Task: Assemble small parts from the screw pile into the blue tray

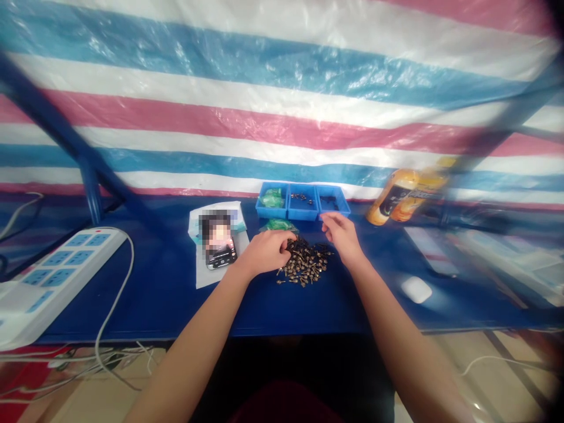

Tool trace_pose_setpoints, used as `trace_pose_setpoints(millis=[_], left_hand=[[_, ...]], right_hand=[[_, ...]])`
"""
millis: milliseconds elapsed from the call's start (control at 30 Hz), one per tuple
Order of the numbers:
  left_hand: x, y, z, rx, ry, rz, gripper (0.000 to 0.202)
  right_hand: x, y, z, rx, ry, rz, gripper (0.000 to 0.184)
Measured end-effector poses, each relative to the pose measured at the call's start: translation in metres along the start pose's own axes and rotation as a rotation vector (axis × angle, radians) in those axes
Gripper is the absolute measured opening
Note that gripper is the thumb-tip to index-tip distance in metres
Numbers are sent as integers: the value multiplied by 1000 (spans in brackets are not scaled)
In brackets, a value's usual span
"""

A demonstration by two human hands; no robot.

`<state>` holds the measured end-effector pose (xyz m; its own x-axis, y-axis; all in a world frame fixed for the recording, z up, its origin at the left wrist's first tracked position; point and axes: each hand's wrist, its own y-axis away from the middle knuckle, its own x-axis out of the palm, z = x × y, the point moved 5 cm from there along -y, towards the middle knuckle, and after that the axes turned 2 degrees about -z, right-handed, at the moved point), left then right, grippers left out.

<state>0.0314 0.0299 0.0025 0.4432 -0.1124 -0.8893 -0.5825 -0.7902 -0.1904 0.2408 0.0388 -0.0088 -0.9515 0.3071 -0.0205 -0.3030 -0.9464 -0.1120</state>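
A heap of small, dark and brass-coloured, screw-like metal parts (306,267) lies on the blue table. My left hand (269,251) is at the heap's left edge, its fingers curled down and closed against the parts; whatever they grip is hidden. Just right of the heap, my right hand (342,236) is raised with thumb and fingertips pinched together, too small to show what is between them. Its fingertips are by the front edge of the right blue bin (339,212), which has a few dark pieces inside. The middle blue bin (302,212) contains several small metal parts.
A left blue bin (272,212) contains a green bag, and another green bag (279,225) lies before it. Left are a phone (222,255) on paper and a power strip (66,270) with a cable. Right are orange drink bottles (392,197) and a white earbud-like case (416,289).
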Motion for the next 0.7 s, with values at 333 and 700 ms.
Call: trace_pose_setpoints(millis=[333, 700], left_hand=[[3, 0, 1, 39, 0, -40, 41], [-1, -1, 0, 119, 17, -205, 39]], right_hand=[[1, -1, -2, -10, 24, 18, 32], [2, 0, -2, -6, 40, 37, 30]])
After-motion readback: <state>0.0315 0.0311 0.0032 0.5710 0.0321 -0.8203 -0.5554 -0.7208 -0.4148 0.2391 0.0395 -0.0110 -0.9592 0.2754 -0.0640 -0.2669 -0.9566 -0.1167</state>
